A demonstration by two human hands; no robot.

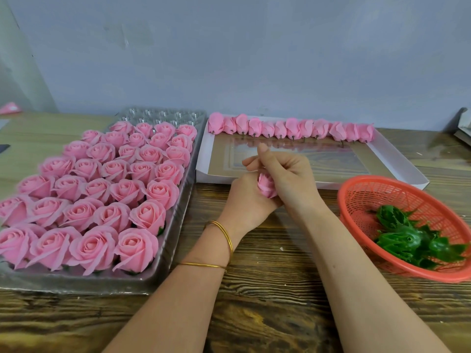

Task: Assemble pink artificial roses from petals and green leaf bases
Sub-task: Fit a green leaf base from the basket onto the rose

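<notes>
A pink rose head (266, 186) sits between both hands over the middle of the wooden table. My left hand (246, 197) curls around it from the left and below. My right hand (285, 174) grips it from the right, fingers bent over its top; any leaf base beneath it is hidden. Several finished pink roses (102, 194) fill a clear plastic tray (175, 225) on the left. A row of pink petal buds (290, 128) lines the far edge of a white box lid (397, 161). Green leaf bases (413, 240) lie in a red basket (356, 197) at right.
The grey wall stands close behind the trays. A pink scrap (10, 108) lies at far left, and a box corner (462, 126) shows at far right. Bare wood table (267, 289) shows in front between my forearms.
</notes>
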